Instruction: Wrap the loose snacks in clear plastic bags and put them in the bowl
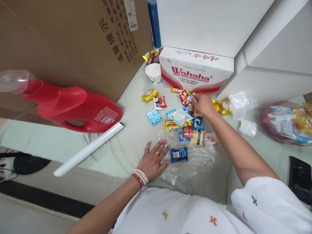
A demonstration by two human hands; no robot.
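Note:
My left hand [154, 158] lies flat on the pale green cloth [117, 152] with fingers spread, touching the edge of a clear plastic bag [195, 162]. A dark blue snack packet [179, 155] rests just right of it. My right hand [202, 104] reaches into a pile of small snack packets [187, 125] in front of the white Wahaha box [196, 71]. Its fingers are curled and pinched among the packets; what they hold is hidden. A yellow packet [149, 95] and a light blue packet [154, 116] lie apart at the left.
A red detergent jug [73, 107] lies on its side at the left beside a white tube [89, 149]. A large cardboard box [73, 39], a paper cup [153, 73], a blue bottle [154, 22], crumpled plastic [241, 104], a filled bag [287, 122] and a black object [299, 178] surround the pile.

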